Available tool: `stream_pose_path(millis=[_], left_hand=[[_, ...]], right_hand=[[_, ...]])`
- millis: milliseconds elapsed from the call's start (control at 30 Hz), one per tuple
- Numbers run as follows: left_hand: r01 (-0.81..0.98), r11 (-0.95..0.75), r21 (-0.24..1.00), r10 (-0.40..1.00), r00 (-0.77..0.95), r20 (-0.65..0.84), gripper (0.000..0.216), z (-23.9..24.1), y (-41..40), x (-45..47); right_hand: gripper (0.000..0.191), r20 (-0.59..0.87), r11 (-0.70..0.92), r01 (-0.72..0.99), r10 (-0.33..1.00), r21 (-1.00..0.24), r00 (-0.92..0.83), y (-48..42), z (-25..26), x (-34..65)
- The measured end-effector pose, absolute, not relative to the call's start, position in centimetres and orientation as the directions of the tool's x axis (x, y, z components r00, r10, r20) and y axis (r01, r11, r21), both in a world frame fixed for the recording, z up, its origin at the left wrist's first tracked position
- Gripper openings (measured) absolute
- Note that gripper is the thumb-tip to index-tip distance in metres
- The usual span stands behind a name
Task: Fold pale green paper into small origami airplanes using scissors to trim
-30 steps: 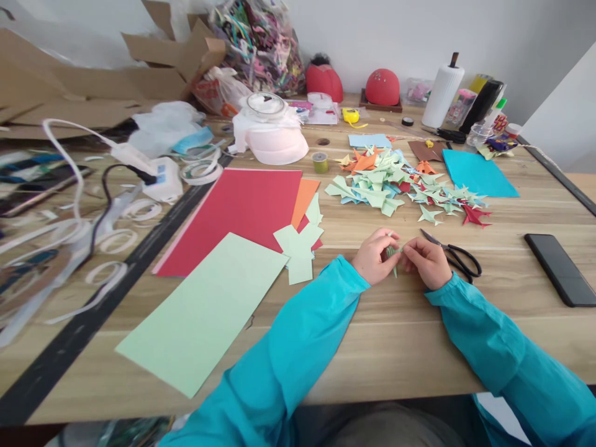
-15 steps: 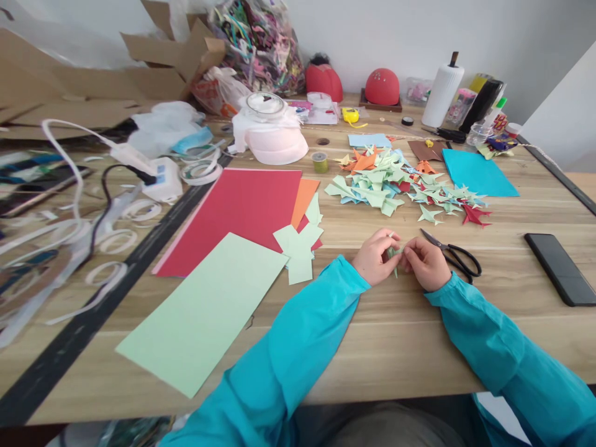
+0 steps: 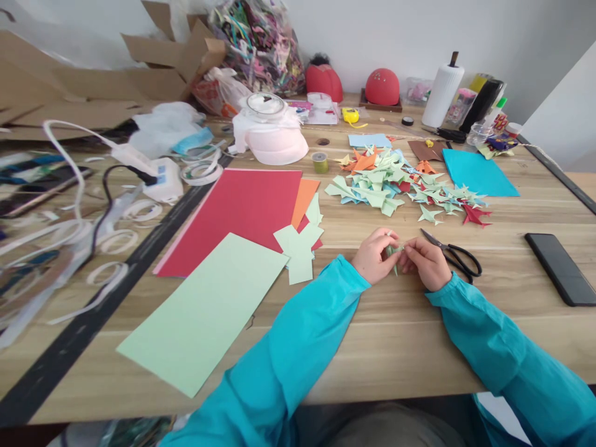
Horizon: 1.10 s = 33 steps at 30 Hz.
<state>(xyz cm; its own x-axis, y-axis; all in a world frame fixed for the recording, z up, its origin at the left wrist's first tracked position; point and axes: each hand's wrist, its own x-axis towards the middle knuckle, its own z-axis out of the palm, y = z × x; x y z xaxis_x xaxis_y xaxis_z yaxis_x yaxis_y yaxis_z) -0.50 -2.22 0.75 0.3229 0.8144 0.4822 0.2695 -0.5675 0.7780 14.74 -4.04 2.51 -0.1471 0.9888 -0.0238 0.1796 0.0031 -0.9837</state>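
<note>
Both of my hands meet over the wooden table [image 3: 395,347] and pinch one small folded piece of light green paper [image 3: 393,253] between their fingertips. My left hand [image 3: 374,256] grips it from the left and my right hand [image 3: 426,262] from the right. Both hands are closed on the paper, and most of it is hidden by my fingers. Black scissors [image 3: 454,253] lie just right of my right hand. A heap of folded paper figures [image 3: 395,183] in green, orange, red and blue lies beyond my hands.
A light green sheet [image 3: 205,310], a red sheet [image 3: 237,211] and small green cut squares [image 3: 298,248] lie to the left. A black phone [image 3: 561,268] and a blue sheet [image 3: 477,172] are on the right. Tape rolls, cables, a white cap and cardboard crowd the far left and back.
My fingers have shifted slightly on the small green paper; both hands stay in the same spot. Nothing else has moved.
</note>
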Motion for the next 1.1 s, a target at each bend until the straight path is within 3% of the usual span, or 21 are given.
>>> stream_pose_path(millis=[500, 733, 1000, 1100], left_hand=[[0.262, -0.564, 0.783, 0.81, 0.361, 0.462, 0.006, 0.8, -2.4, -0.5], [0.224, -0.5, 0.837, 0.861, 0.237, 0.45, 0.01, 0.8, -1.9, -0.4], [0.139, -0.364, 0.921, 0.931, 0.029, 0.363, 0.013, 1.0, -1.6, -0.3], [0.095, -0.346, 0.933, 0.937, -0.005, 0.348, 0.014, 0.9, -1.6, -0.1]], right_hand=[[0.041, -0.006, 0.017, 0.164, 0.99, -0.986, -0.141, -4.0, 2.5, 14.6], [0.04, -0.021, -0.003, 0.147, 0.992, -0.989, -0.125, -4.0, 2.6, 14.7], [0.026, 0.157, 0.263, 0.474, 0.955, -0.84, -0.251, -4.5, 1.8, 14.5], [0.025, 0.15, 0.233, 0.45, 0.965, -0.862, -0.213, -4.3, 1.6, 14.6]])
